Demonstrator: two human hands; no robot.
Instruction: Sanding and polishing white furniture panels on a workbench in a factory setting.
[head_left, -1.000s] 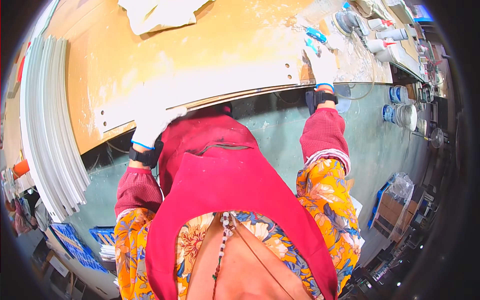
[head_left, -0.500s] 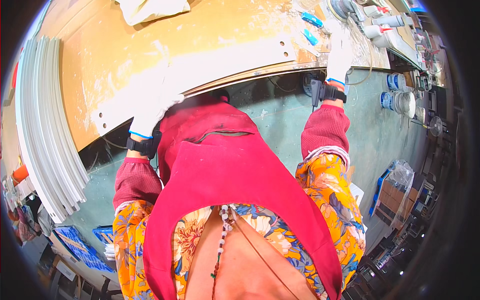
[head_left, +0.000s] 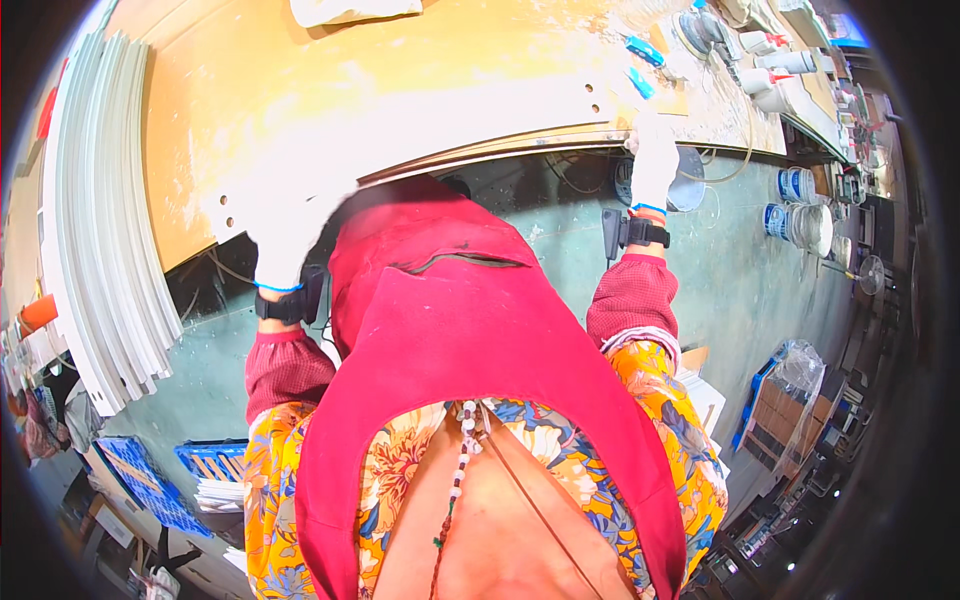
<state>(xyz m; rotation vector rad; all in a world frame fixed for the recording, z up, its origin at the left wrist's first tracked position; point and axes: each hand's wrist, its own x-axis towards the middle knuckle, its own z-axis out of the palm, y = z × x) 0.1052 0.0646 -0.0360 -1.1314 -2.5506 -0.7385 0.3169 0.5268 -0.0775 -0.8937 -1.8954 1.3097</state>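
Note:
A long white panel with small drilled holes lies across the wooden workbench, its near edge over the bench's front edge. My left hand, in a white glove, grips the panel's left end. My right hand, also white-gloved, holds the panel's right end near two holes. Both wrists wear black bands. A red apron over a flowered shirt fills the lower middle of the view.
A stack of long white boards leans at the left. Blue tools, a sander and bottles sit at the bench's right end. White buckets stand on the green floor. Blue crates lie at lower left.
Both hands have moved up and outward along the panel's ends, and the panel has shifted farther onto the bench, away from my body.

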